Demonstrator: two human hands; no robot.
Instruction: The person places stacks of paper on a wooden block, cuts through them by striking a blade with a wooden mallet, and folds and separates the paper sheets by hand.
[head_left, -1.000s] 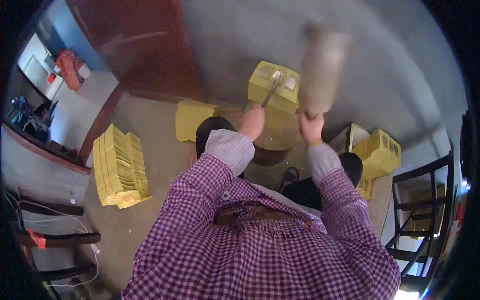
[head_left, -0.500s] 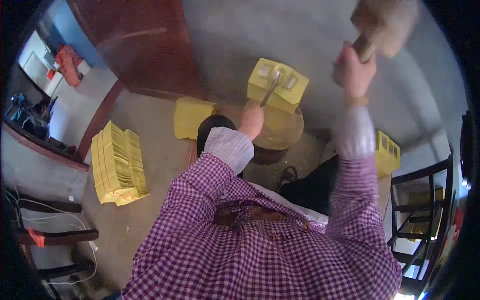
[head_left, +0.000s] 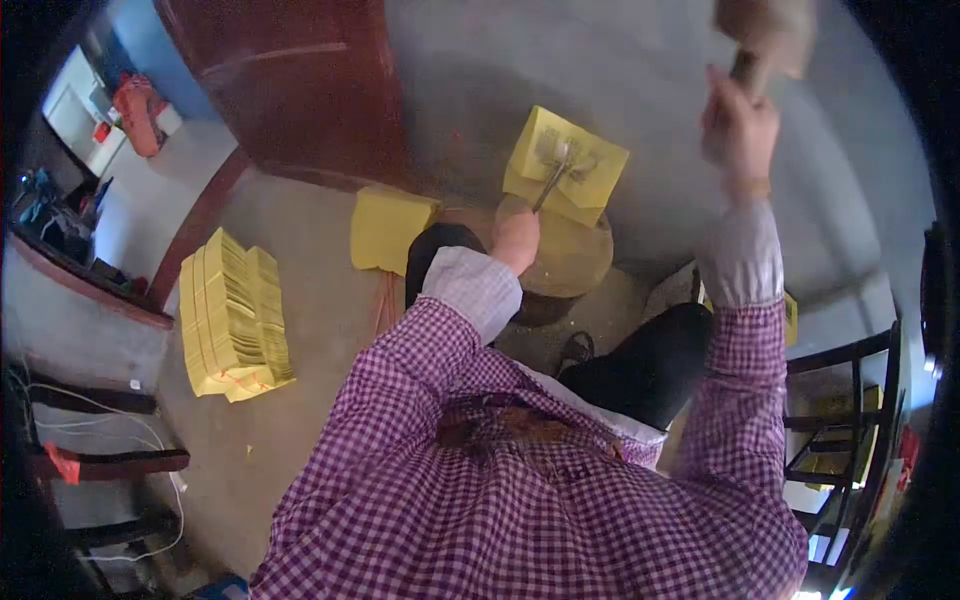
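My left hand (head_left: pixel 515 236) is closed round a metal rod-like tool (head_left: pixel 552 184), whose far end meets the top of a stack of yellow paper (head_left: pixel 597 190). Grey patterned marks show on that top sheet. The stack rests on a round wooden block (head_left: pixel 575 262). Up at the right, my right hand (head_left: pixel 745 130) grips the handle of a wooden mallet (head_left: pixel 768 30), raised well above the block and partly blurred; the mallet's head is cut off by the frame's top edge.
A tied bundle of yellow paper (head_left: pixel 225 320) stands on the floor at left. Another yellow stack (head_left: pixel 390 228) is beside my knee. A dark wooden rack (head_left: pixel 850 430) stands at right, a dark slatted frame (head_left: pixel 110 465) with cables at lower left.
My right hand has swung the mallet from beside the paper stack up to the upper right. The yellow stack has tilted and shifted slightly right, with the tool still on it.
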